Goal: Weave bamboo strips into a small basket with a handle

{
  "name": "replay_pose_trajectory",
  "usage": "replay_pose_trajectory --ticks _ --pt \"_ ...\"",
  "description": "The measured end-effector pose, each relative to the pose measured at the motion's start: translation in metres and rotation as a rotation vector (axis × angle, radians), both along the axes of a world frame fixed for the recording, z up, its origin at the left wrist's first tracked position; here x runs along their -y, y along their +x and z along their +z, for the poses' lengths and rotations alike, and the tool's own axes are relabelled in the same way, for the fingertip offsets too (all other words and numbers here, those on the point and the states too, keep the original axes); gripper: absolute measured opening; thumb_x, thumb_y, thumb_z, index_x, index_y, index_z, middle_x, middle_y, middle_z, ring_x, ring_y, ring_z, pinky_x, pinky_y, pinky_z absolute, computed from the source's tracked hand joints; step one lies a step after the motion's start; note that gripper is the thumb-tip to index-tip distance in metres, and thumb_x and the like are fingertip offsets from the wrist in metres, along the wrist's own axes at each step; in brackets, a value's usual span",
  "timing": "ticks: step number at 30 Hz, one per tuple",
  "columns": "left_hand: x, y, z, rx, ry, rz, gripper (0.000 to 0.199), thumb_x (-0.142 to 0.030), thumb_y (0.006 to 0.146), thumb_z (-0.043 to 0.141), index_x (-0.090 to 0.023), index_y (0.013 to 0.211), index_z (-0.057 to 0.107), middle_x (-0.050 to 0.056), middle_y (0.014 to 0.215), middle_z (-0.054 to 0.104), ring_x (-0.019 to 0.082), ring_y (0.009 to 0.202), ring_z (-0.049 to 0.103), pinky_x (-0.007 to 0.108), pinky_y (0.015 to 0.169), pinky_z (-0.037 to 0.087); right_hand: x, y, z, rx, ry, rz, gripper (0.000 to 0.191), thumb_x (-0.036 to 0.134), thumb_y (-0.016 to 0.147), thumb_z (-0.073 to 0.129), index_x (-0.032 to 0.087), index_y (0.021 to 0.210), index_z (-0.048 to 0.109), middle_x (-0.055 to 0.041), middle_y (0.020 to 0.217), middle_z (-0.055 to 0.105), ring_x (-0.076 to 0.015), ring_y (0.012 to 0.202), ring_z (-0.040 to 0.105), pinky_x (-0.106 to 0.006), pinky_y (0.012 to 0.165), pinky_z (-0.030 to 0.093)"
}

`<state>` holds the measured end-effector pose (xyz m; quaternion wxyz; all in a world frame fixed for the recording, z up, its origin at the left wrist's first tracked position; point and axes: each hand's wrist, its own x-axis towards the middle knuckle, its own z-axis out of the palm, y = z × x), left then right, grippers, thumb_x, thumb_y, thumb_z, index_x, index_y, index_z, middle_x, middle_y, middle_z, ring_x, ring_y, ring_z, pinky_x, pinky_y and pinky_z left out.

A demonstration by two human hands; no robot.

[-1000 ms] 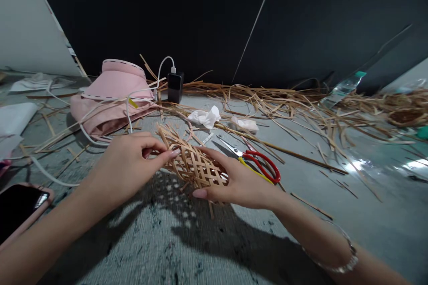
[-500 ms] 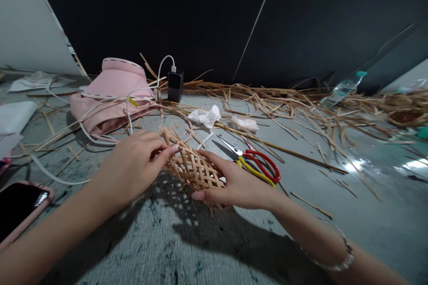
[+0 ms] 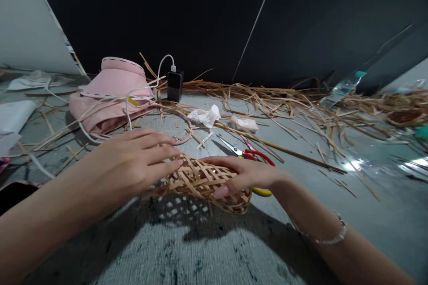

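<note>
A small woven bamboo basket (image 3: 197, 178) lies on its side above the grey floor, its open lattice throwing a dotted shadow. My right hand (image 3: 245, 176) is wrapped round its right end, thumb on the near side and fingers over the far side. Across the basket's left end my left hand (image 3: 143, 158) is stretched out, its fingers extended and slightly apart, fingertips touching the strips. The left thumb is hidden beneath the palm. Behind my right hand lie scissors (image 3: 259, 156) with red and yellow handles, partly covered by it, blades half open.
At the back left a pink visor hat (image 3: 117, 78) sits beside a black power bank (image 3: 175, 85) with a white cable. Crumpled tissue (image 3: 205, 116) and a long stick (image 3: 284, 148) lie behind the basket. Loose bamboo strips (image 3: 267, 98) line the dark wall, with a plastic bottle (image 3: 343, 90) at right.
My left hand has gone from pinching the basket's strip ends to lying stretched over them. The basket has turned flatter and shifted right with my right hand, covering more of the scissors.
</note>
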<state>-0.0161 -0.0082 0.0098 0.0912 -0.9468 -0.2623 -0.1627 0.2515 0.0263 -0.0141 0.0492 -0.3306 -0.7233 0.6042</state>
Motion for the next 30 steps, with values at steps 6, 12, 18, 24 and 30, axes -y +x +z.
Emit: replay_pose_trajectory --ticks 6,12,18,24,30 --pt "-0.004 0.006 -0.012 0.043 -0.081 -0.046 0.042 -0.007 0.088 0.033 -0.021 0.1 0.07 0.01 0.1 0.074 0.023 0.095 0.068 0.038 0.085 0.054 -0.003 0.004 -0.002 0.049 0.006 -0.018 0.064 0.027 0.074 0.071 0.027 0.134 0.05 -0.0019 0.128 0.062 -0.0194 0.113 0.061 -0.029 0.095 0.048" --pt "-0.002 0.011 -0.022 -0.035 -0.134 0.007 0.037 -0.005 0.083 0.035 -0.019 0.089 0.068 0.013 0.101 0.073 0.026 0.095 0.068 0.04 0.086 0.053 -0.003 0.005 -0.004 0.077 -0.132 -0.111 0.063 0.026 0.071 0.072 0.025 0.131 0.054 -0.0021 0.127 0.063 -0.0188 0.11 0.063 -0.029 0.092 0.05" --pt "0.0 0.016 -0.025 -0.205 0.072 -0.026 0.033 -0.001 0.08 0.034 -0.017 0.089 0.062 0.015 0.102 0.072 0.027 0.093 0.069 0.038 0.079 0.056 -0.004 0.006 -0.003 0.148 -0.082 -0.149 0.062 0.026 0.07 0.071 0.021 0.13 0.054 -0.0045 0.126 0.063 -0.0212 0.109 0.063 -0.031 0.091 0.051" --pt "0.002 0.019 -0.024 -0.264 0.137 -0.044 0.027 0.0 0.079 0.039 -0.016 0.085 0.059 0.015 0.094 0.072 0.027 0.085 0.07 0.039 0.073 0.058 -0.01 0.006 0.001 0.196 -0.196 -0.076 0.078 0.039 0.065 0.078 0.019 0.136 0.05 -0.0055 0.13 0.06 -0.0225 0.115 0.058 -0.027 0.095 0.048" --pt "-0.001 0.019 -0.028 -0.244 0.116 -0.03 0.027 -0.001 0.081 0.038 -0.015 0.085 0.061 0.014 0.1 0.072 0.027 0.089 0.069 0.041 0.078 0.057 -0.008 0.004 0.005 0.21 -0.187 -0.101 0.075 0.041 0.066 0.077 0.024 0.134 0.052 -0.0042 0.131 0.059 -0.0239 0.116 0.057 -0.03 0.096 0.047"
